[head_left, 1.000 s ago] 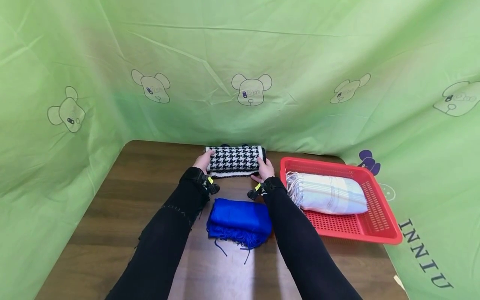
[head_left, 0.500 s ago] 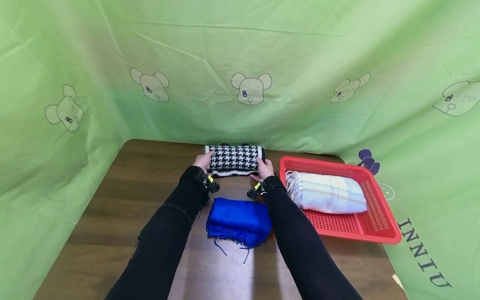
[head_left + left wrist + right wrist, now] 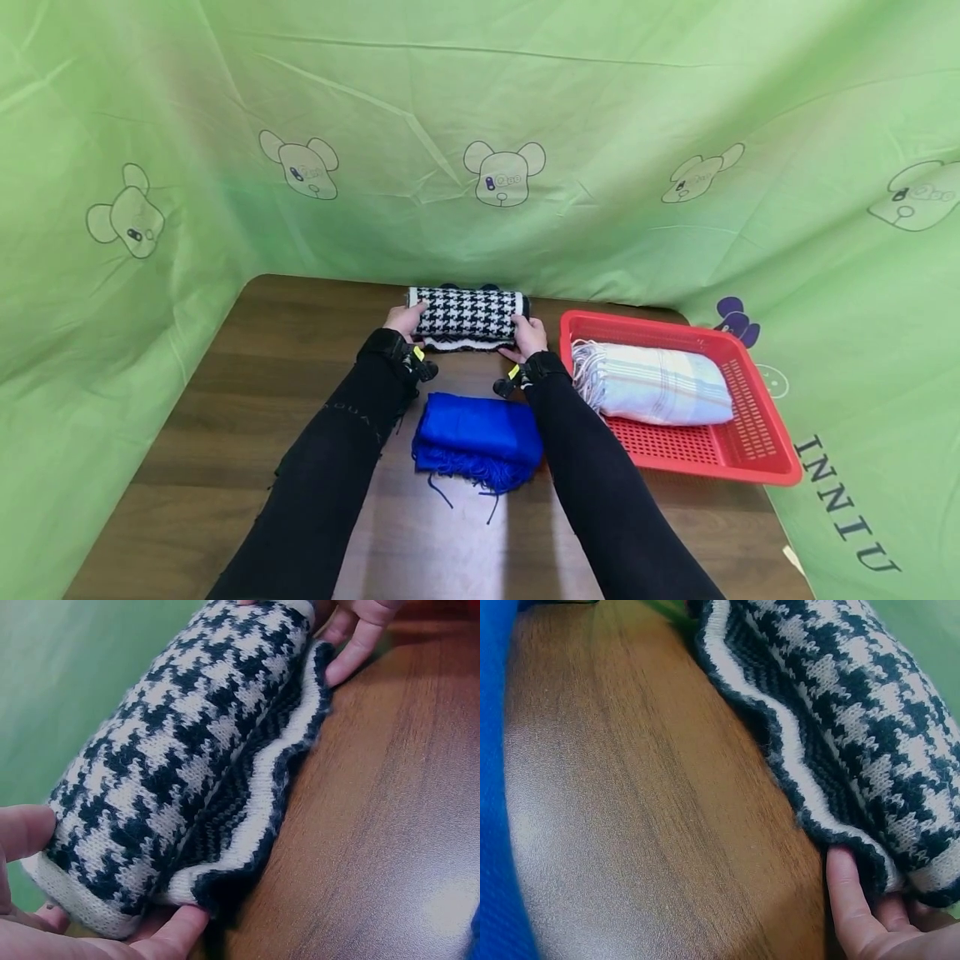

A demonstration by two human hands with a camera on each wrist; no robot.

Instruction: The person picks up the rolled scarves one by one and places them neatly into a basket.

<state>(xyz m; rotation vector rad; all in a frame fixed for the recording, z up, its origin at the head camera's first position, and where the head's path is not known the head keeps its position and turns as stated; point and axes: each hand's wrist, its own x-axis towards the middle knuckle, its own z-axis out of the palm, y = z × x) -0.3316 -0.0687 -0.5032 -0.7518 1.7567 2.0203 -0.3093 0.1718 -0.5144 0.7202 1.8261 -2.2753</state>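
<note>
A black-and-white houndstooth knit scarf [image 3: 468, 315], rolled or folded into a thick bundle, lies at the back of the table. My left hand [image 3: 405, 320] grips its left end, thumb on top and fingers tucked at the underside, as the left wrist view shows. At the opposite end, my right hand [image 3: 531, 337] holds the scarf between thumb and fingers. A wavy, white-striped edge [image 3: 262, 787] sticks out along the front, under the bundle. The right hand's fingers [image 3: 845, 889] reach beneath that edge; part of both hands is hidden by the knit.
Between my forearms lies a folded blue scarf [image 3: 480, 429] with fringe towards me. On the right stands a red plastic basket [image 3: 667, 446] holding a pale plaid fringed scarf [image 3: 667, 385]. A green curtain [image 3: 375, 233] hangs behind the wooden table [image 3: 225, 400].
Both hands keep their hold at the scarf's ends. Its front edge has become wavier, and the head view has shifted slightly.
</note>
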